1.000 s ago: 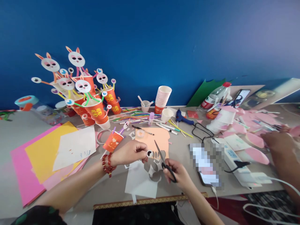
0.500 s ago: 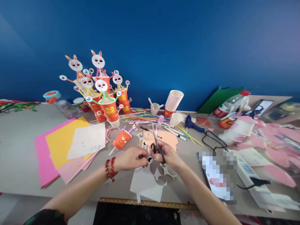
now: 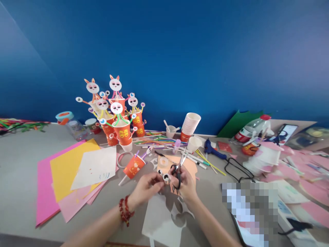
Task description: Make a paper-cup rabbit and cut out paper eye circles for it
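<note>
My right hand is closed round the black handles of a pair of scissors, whose slightly parted blades point up and away from me. Between the two hands is a small white paper disc with a dark mark. My left hand, with a red bead bracelet at the wrist, has its fingers pinched at the disc's edge; the right thumb is close to its other side. A similar disc lies just beyond on peach paper. White paper with cut-out scraps lies below the hands.
Decorated cups with rabbit faces stand back left. A tipped orange cup lies left of the hands, near coloured sheets. A cup stack, blue glue gun, blurred-out screen and bottle are at right.
The view has tilted upward, so everything sits lower in the picture. My hands remain together at the disc, and the scissors now lean further right.
</note>
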### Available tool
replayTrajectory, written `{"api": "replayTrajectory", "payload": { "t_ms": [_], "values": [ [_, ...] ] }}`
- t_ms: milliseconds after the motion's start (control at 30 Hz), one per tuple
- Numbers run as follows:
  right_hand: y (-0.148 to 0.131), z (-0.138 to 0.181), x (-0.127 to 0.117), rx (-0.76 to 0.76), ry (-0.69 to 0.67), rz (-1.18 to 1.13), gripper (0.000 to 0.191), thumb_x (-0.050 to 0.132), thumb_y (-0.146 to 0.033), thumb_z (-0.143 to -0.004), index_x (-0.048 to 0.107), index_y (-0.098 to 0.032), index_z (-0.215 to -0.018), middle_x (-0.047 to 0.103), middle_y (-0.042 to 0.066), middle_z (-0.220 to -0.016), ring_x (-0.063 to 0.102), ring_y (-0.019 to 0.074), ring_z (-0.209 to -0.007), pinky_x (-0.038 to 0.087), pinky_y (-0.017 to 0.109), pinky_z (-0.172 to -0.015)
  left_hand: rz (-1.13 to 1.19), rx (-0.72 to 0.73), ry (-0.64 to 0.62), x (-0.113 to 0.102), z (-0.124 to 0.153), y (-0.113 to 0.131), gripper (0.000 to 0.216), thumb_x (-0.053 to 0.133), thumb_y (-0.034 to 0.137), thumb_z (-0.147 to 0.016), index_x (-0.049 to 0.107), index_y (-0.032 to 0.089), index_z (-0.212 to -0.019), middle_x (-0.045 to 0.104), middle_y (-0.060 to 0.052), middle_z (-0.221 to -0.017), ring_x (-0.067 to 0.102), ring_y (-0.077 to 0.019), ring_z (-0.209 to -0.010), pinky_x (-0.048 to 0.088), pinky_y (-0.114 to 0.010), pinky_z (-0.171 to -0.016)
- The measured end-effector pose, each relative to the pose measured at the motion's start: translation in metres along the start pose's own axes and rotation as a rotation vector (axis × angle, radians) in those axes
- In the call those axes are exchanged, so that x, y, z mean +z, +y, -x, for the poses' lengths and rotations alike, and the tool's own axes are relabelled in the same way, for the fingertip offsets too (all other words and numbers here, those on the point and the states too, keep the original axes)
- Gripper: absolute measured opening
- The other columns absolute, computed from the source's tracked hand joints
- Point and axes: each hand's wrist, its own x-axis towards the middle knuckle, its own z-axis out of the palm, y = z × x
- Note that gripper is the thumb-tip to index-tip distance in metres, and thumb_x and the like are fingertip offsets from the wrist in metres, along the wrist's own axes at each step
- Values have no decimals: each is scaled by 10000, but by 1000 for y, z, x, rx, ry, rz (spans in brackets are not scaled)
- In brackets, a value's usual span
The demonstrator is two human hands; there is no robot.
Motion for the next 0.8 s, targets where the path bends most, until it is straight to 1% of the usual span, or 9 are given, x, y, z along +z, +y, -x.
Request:
{"api": "replayTrajectory", "payload": {
  "t_ms": [67,133,200,367,467,533,633,700,800],
  "values": [
    [4,1,2,-24,25,15,223,721,-305,-714,546,-201,-805,591,-3,-739,541,128,-610,457,236,-550,64,14,64,7,-3,-7,281,612,420,-854,615,139,-839,650,-44,-742,598,-145,-661,474,-240,-625],
    [7,2,3,-26,18,21,223,730,-298,-714,547,-200,-796,590,-2,-738,540,130,-610,456,237,-547,103,20,140,12,-5,-10,323,630,463,-831,594,144,-792,624,-28,-689,576,-132,-624,469,-235,-602],
    [9,3,4,-16,-5,14,222,731,-296,-710,546,-202,-788,587,-3,-736,542,134,-619,457,240,-554,136,27,180,14,-7,-11,341,637,482,-817,581,149,-768,603,-15,-665,563,-127,-608,471,-238,-595],
    [13,4,4,45,-104,9,214,723,-275,-693,547,-203,-790,584,-7,-722,551,146,-641,471,261,-602,174,14,157,13,-4,-14,303,604,459,-832,562,166,-766,587,-7,-638,562,-136,-574,488,-267,-575],
    [13,6,3,88,-138,-43,214,717,-289,-708,542,-205,-800,592,0,-748,569,160,-657,486,273,-602,105,34,177,11,-2,-16,241,586,393,-840,560,171,-750,583,-5,-648,565,-134,-591,483,-259,-588],
    [13,5,2,94,-128,-66,208,713,-291,-718,549,-203,-812,605,16,-785,590,179,-708,487,270,-596,49,44,184,10,-2,-15,212,577,358,-836,554,173,-735,579,-3,-653,561,-131,-604,474,-248,-594],
    [13,2,-2,56,-105,-46,195,719,-266,-717,555,-198,-799,621,33,-816,604,192,-768,484,272,-628,23,26,159,8,-2,-16,180,564,327,-826,532,176,-733,575,3,-644,557,-129,-595,468,-243,-591],
    [15,0,-4,29,-103,-43,174,703,-258,-734,557,-196,-806,623,29,-798,602,182,-744,485,282,-659,14,5,142,7,-2,-19,156,553,303,-822,528,175,-737,575,4,-639,562,-129,-591,466,-241,-590],
    [19,-3,-8,31,-82,-33,172,689,-269,-745,544,-199,-804,610,7,-734,581,157,-671,473,278,-641,-19,-13,117,5,-1,-24,114,527,257,-819,536,169,-748,586,-1,-647,580,-135,-606,463,-239,-598]
  ]
}}
